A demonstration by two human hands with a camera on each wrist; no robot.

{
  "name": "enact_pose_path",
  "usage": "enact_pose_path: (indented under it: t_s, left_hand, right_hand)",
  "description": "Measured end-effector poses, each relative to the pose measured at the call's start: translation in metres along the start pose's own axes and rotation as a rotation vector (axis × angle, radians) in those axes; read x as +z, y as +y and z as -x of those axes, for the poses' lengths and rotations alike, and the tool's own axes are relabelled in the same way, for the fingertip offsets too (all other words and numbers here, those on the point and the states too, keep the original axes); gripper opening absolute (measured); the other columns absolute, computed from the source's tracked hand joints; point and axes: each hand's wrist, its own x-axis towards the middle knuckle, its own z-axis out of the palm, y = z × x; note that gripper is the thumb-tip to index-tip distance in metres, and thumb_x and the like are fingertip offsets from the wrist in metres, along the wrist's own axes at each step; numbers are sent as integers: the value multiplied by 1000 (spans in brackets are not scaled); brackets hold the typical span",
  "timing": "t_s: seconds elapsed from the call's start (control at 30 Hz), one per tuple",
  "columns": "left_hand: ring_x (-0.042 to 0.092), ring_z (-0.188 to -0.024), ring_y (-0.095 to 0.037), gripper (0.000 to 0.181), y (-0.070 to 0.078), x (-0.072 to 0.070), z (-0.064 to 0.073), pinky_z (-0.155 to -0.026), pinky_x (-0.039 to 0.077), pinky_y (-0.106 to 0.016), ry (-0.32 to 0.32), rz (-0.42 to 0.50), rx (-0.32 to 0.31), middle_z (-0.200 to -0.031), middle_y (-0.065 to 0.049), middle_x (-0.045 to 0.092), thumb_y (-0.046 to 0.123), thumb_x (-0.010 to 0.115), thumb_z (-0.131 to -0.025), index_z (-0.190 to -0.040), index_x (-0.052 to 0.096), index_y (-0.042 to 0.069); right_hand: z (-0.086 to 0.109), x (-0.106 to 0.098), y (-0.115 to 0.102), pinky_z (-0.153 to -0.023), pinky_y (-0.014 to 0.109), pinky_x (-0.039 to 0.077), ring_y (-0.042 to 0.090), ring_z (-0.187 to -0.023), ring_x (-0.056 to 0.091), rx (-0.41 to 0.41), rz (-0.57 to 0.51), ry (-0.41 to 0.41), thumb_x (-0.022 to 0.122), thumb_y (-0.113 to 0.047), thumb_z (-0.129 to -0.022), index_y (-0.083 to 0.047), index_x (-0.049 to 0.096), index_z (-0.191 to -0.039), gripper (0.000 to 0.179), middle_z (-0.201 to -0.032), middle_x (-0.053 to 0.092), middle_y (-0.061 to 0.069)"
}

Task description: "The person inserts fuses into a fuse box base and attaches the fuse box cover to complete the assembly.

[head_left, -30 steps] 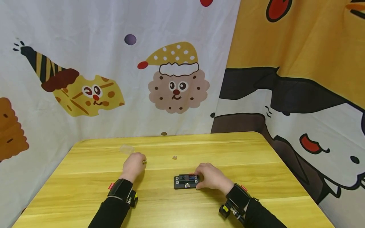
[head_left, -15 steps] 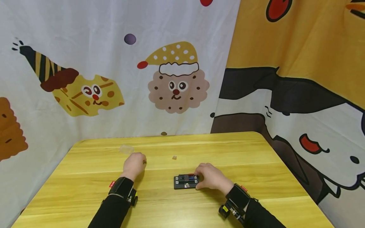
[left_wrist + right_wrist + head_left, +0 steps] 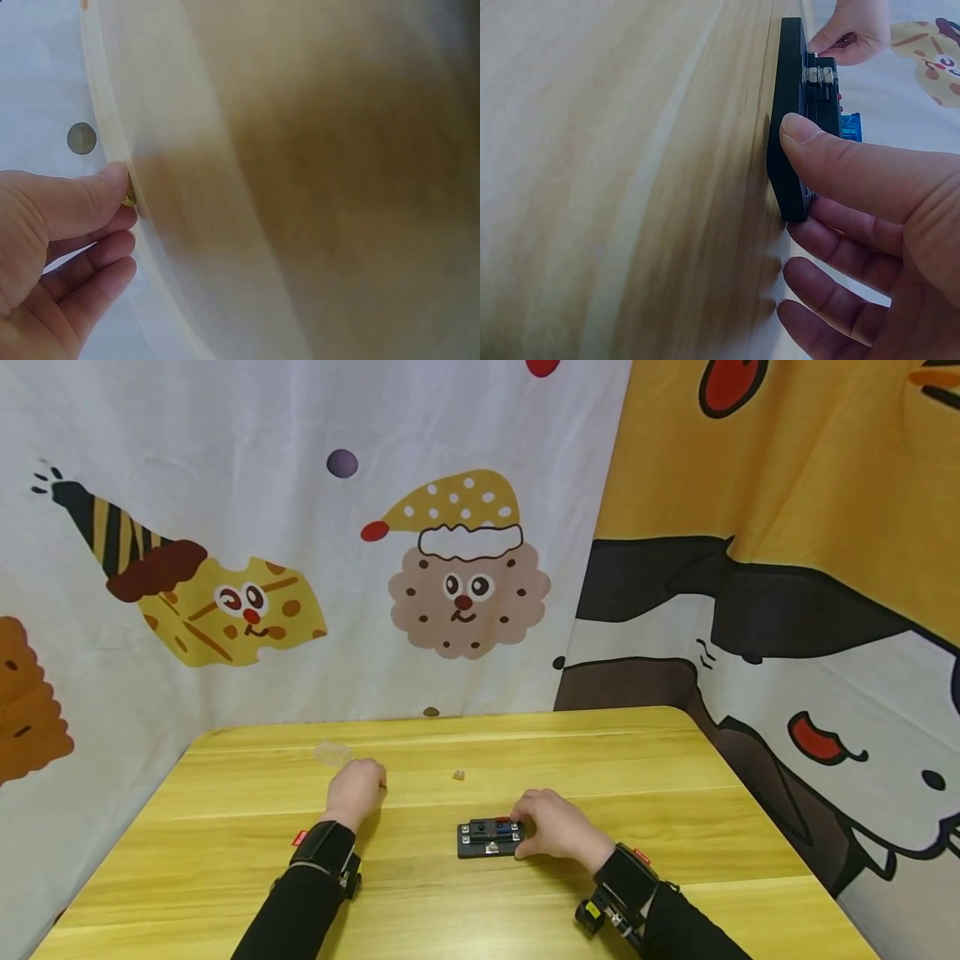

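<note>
My right hand [image 3: 558,825] grips the right end of a small black fuse block [image 3: 474,852], which lies flat on the table. In the right wrist view, my thumb [image 3: 804,129] presses on its base while the fingers come round the end edge. The block carries metal screw terminals [image 3: 819,75] and a translucent blue piece [image 3: 851,126]. Farther left, my left hand [image 3: 356,793] pinches a tiny brass-coloured piece [image 3: 130,200] between thumb and index finger, low over the table. Most of that piece is hidden by the fingertips, so I cannot tell its kind.
A small tan, translucent bit [image 3: 459,774] lies on the wooden table [image 3: 420,902] beyond the block. Behind my left hand is a clear plastic piece [image 3: 332,752]. A printed curtain [image 3: 285,527] hangs along the table's back edge.
The left hand has shifted and turned slightly, so the brass-coloured piece shows less in the head view. The right hand and the fuse block have stayed in place.
</note>
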Motion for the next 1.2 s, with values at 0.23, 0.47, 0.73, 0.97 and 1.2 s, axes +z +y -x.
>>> enact_pose_path:
  t_s: [0.23, 0.47, 0.73, 0.97, 1.2]
  left_hand:
    - [62, -67, -22, 21, 2, -1, -2, -62, 52, -39, -10, -12, -4, -69, -1, 63, -5, 68, -77, -64, 65, 12]
    - [62, -67, -24, 25, 1, 3, -5, -59, 52, -41, -34, -53, -2, -68, -2, 61, -4, 67, -78, -61, 59, 13]
    - [64, -71, -29, 22, 4, -1, -7, -63, 54, -45, -72, -86, 26, -71, -6, 62, -4, 66, -79, -63, 59, 11]
    - [64, -74, -31, 18, 4, -8, -9, -63, 54, -47, -104, -119, 46, -76, -8, 64, -2, 63, -82, -69, 61, 10]
    - [64, -75, -30, 21, 2, -10, -10, -63, 54, -48, -119, -144, 33, -78, -8, 65, -5, 60, -85, -72, 63, 11]
  right_hand:
    - [0, 0, 0, -86, 40, 49, 20, -97, 55, 13, 0, -4, 91, -30, -68, -14, 72, -102, 43, -102, 64, -5]
    - [0, 0, 0, -86, 40, 49, 19, -96, 55, 13, 5, 1, 91, -31, -68, -15, 72, -102, 43, -102, 64, -5]
    - [0, 2, 2, -86, 40, 49, 19, -96, 55, 10, 5, 2, 91, -32, -68, -15, 72, -102, 43, -102, 64, -5]
    - [-1, 2, 2, -87, 41, 49, 19, -97, 55, 19, 10, 4, 91, -32, -68, -15, 72, -103, 44, -103, 64, -5]
    - [0, 1, 2, -86, 40, 49, 19, -96, 55, 10, 8, 3, 91, -32, -68, -14, 72, -103, 43, -102, 64, -5]
